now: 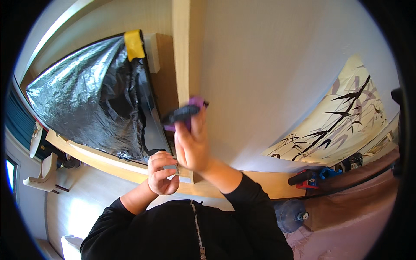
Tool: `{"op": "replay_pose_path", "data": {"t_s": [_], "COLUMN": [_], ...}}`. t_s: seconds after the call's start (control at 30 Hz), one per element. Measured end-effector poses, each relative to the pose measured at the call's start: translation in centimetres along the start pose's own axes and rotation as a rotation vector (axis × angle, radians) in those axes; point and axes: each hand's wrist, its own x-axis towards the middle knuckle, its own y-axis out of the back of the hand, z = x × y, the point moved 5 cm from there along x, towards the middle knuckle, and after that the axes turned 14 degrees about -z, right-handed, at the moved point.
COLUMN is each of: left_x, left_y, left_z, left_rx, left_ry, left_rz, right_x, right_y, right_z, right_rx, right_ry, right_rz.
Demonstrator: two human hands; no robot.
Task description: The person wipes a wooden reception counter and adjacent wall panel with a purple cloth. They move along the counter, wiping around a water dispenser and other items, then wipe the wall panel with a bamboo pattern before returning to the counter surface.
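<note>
My right hand (193, 146) is raised in front of me, closed around a purple-and-black handheld object (182, 113). Motion blurs this object, so its exact kind cannot be told. Lower and to the left, my left hand (162, 174) has loosely curled fingers, the thumb apart from them, and nothing visible between. It is close to the lower right corner of a flat screen panel (157, 130). Wrinkled black plastic film (84, 91) covers most of that panel, leaving a bare strip along its right side. Yellow tape (134, 45) sits over the film at the top right corner.
A wooden post (182, 48) rises right of the panel, above a wooden ledge (234, 185). A bamboo painting (334, 120) hangs on the right wall. A large water bottle (291, 216) lies at lower right. A pale chair (44, 174) stands at left.
</note>
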Motion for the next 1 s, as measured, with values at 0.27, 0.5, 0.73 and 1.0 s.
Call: {"op": "replay_pose_path", "data": {"t_s": [0.27, 0.5, 0.73, 1.0], "left_x": [1.3, 1.7, 3.4, 3.8], "left_y": [3.7, 3.7, 0.1, -4.4], "left_z": [-0.2, 0.3, 2.0, 3.4], "left_rx": [-0.017, -0.009, 0.116, 0.247], "left_ry": [-0.06, -0.062, 0.047, 0.214], "left_rz": [0.006, -0.055, -0.076, -0.037], "right_x": [-2.7, -6.5, 10.2, -1.9], "right_y": [-1.1, -2.6, 4.0, -1.0], "right_z": [-1.5, -0.4, 6.6, 5.1], "right_rx": [-0.056, 0.035, 0.459, 0.628], "right_ry": [-0.068, -0.068, 0.021, -0.112], "right_rz": [0.04, -0.024, -0.05, -0.107]}}
